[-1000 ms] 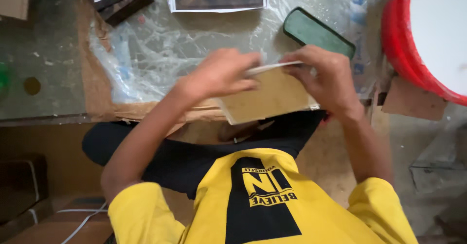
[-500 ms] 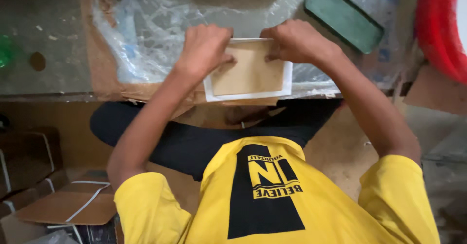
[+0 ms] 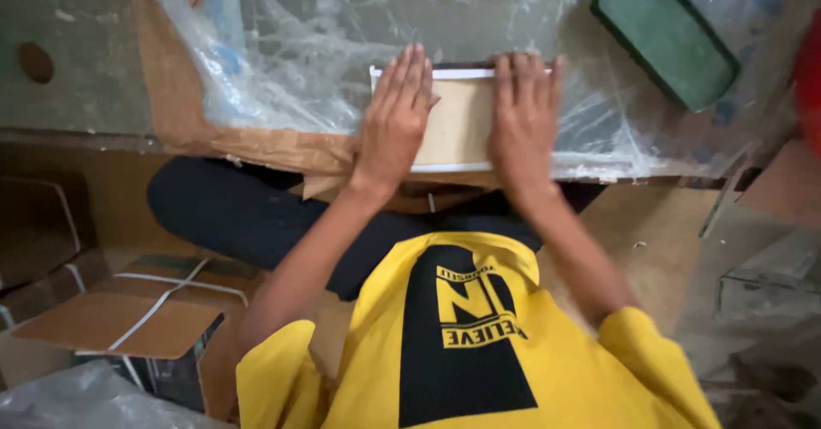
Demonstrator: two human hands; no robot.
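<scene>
- Tan rectangular board with a white edge lies flat on the clear crinkled plastic sheet that covers the worktop, at 12 o'clock from the person's chest.
- Left hand lies palm-down on the board's left part, fingers straight and together, tips reaching its far white edge; it grips nothing.
- Right hand lies flat on the right part in the same way, fingers extended, pressing down rather than grasping.
- Both hands sit side by side with a strip of bare tan surface between them.
- Green rectangular pad with a dark rim rests at 2 o'clock from the board, well apart from it.
- Brown cardboard sheet shows beneath the plastic at 9 o'clock.
- Brown cardboard bundle tied with white string sits at 8 o'clock, low beside the person's knee.
- Red curved object shows at 3 o'clock, possibly a tub rim; too little is visible to tell.
</scene>
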